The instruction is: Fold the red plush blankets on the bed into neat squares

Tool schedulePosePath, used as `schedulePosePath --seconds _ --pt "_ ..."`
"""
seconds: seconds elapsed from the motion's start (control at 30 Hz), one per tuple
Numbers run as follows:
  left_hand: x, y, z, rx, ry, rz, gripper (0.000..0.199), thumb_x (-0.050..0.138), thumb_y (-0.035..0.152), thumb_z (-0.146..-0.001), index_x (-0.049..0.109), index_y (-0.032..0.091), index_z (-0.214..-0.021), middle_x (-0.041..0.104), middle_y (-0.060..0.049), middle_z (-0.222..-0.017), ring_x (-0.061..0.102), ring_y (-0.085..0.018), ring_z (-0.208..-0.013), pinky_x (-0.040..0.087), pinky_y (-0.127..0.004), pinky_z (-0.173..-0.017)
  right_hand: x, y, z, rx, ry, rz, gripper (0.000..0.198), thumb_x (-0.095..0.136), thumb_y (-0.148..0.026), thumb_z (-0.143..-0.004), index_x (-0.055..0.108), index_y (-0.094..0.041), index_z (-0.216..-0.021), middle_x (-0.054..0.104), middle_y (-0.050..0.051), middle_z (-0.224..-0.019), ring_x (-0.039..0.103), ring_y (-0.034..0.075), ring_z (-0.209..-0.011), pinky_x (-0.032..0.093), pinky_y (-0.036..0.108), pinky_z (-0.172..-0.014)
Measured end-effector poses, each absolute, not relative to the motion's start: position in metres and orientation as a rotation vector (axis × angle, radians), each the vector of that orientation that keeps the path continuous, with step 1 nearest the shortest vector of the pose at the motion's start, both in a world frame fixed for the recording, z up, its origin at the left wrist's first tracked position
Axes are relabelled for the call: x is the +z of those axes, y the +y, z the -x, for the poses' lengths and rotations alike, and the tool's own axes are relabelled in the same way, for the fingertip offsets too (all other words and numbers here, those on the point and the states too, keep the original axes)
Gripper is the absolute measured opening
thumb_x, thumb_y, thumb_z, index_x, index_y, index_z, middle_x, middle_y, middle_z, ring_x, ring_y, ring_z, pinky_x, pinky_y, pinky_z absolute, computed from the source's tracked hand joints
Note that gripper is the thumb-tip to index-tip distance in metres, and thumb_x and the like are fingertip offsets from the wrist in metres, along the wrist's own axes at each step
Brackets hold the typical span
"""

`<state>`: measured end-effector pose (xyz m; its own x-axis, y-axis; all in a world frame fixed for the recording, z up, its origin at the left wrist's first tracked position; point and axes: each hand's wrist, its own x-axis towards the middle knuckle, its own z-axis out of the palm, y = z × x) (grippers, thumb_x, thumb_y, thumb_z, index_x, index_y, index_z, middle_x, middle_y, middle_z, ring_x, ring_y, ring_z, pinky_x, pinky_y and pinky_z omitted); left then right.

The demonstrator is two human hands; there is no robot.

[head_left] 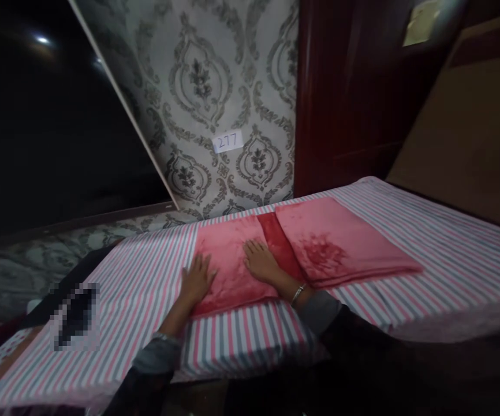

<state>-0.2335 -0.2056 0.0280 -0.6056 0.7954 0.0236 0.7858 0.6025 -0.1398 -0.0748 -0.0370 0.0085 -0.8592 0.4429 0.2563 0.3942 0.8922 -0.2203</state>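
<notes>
A pink and red plush cloth, perhaps a blanket or towel (228, 254), lies folded on the striped sheet. My left hand (197, 280) rests flat on its left edge, fingers spread. Flat on the same cloth, near its middle, is my right hand (261, 261), with a bracelet at the wrist. A darker red band (279, 242) runs just right of that hand. Beyond the band lies a wider folded pink section (345, 242) with a dark red patch. Neither hand grips anything.
The striped sheet (440, 242) covers the table or bed surface. A blurred dark object (77, 318) lies on its left side. Behind stand a large black screen (59, 115), patterned wallpaper with a paper label (227, 141) reading 277, and a dark red wooden panel (340, 104).
</notes>
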Motion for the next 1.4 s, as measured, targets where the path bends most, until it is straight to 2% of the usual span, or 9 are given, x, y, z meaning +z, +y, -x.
schedulePosePath --seconds 0.07,0.2,0.4,0.5,0.67,0.83,1.03,1.17,1.4 --pt "0.032 -0.219 0.242 0.192 -2.767 1.294 0.056 0.022 0.042 -0.101 0.03 0.032 -0.155 0.026 -0.004 -0.166 0.026 -0.024 -0.152 0.029 -0.057 -0.116 0.013 -0.037 0.07 0.242 -2.748 0.614 0.052 0.034 -0.029 -0.103 0.045 -0.005 -0.149 0.043 0.015 -0.156 0.034 0.026 -0.146 0.022 0.039 -0.122" --pt "0.038 -0.221 0.239 0.163 -2.791 1.211 0.059 0.033 0.041 -0.097 0.036 0.027 -0.153 0.03 -0.009 -0.163 0.023 -0.03 -0.153 0.027 -0.061 -0.115 0.017 -0.038 0.057 0.279 -2.772 0.582 0.051 0.04 -0.033 -0.102 0.049 -0.009 -0.146 0.045 0.013 -0.154 0.037 0.025 -0.144 0.026 0.04 -0.12" --pt "0.036 -0.178 0.177 0.033 -2.531 1.64 0.057 0.032 0.037 -0.1 0.039 0.021 -0.154 0.029 -0.01 -0.164 0.021 -0.027 -0.153 0.024 -0.053 -0.121 0.025 -0.037 0.014 0.412 -2.806 0.444 0.052 0.061 -0.029 -0.09 0.057 -0.016 -0.141 0.054 0.01 -0.148 0.047 0.022 -0.138 0.035 0.033 -0.115" --pt "0.027 -0.161 0.147 0.036 -2.441 1.854 0.058 0.036 0.036 -0.1 0.034 0.022 -0.157 0.024 -0.011 -0.165 0.019 -0.029 -0.154 0.022 -0.058 -0.12 0.033 -0.011 -0.033 0.48 -2.689 0.471 0.05 0.049 -0.025 -0.095 0.054 -0.021 -0.145 0.057 0.004 -0.145 0.053 0.018 -0.133 0.039 0.029 -0.112" --pt "0.005 -0.156 0.133 -0.054 -2.367 1.871 0.056 0.036 0.037 -0.102 0.038 0.021 -0.155 0.027 -0.014 -0.164 0.021 -0.034 -0.153 0.019 -0.064 -0.119 0.027 0.083 -0.145 0.453 -2.287 1.006 0.048 0.047 -0.024 -0.093 0.063 -0.018 -0.137 0.064 0.011 -0.136 0.059 0.027 -0.127 0.044 0.041 -0.11" --pt "-0.011 -0.159 0.132 -0.257 -2.183 2.093 0.061 0.045 0.04 -0.098 0.036 0.019 -0.155 0.034 -0.015 -0.161 0.026 -0.032 -0.151 0.019 -0.06 -0.121 -0.006 0.143 -0.22 0.444 -2.039 1.543 0.056 0.054 -0.027 -0.09 0.054 -0.011 -0.144 0.068 0.018 -0.126 0.065 0.034 -0.116 0.049 0.045 -0.101" --pt "0.0 -0.135 0.115 -0.576 -2.186 2.18 0.059 0.042 0.037 -0.1 0.032 0.023 -0.157 0.033 -0.013 -0.163 0.027 -0.028 -0.151 0.023 -0.056 -0.121 -0.025 0.154 -0.227 0.771 -1.816 1.548 0.056 0.064 -0.035 -0.084 0.061 -0.014 -0.136 0.071 0.016 -0.12 0.063 0.034 -0.117 0.046 0.044 -0.103" --pt "0.025 -0.101 0.077 -0.583 -2.086 2.358 0.067 0.05 0.039 -0.097 0.028 0.022 -0.158 0.02 -0.013 -0.167 0.013 -0.029 -0.155 0.013 -0.058 -0.123 -0.02 0.161 -0.229 0.878 -1.752 1.54 0.054 0.069 -0.039 -0.08 0.066 -0.015 -0.128 0.076 0.012 -0.099 0.07 0.031 -0.099 0.054 0.041 -0.09" --pt "0.023 -0.084 0.03 -0.453 -2.408 2.53 0.073 0.058 0.027 -0.085 0.038 0.015 -0.155 0.028 -0.016 -0.163 0.021 -0.033 -0.153 0.013 -0.058 -0.124 -0.005 0.145 -0.23 1.729 -1.449 1.194 0.036 0.08 -0.043 -0.064 0.071 -0.021 -0.091 0.077 0.011 -0.085 0.072 0.028 -0.075 0.059 0.039 -0.071"
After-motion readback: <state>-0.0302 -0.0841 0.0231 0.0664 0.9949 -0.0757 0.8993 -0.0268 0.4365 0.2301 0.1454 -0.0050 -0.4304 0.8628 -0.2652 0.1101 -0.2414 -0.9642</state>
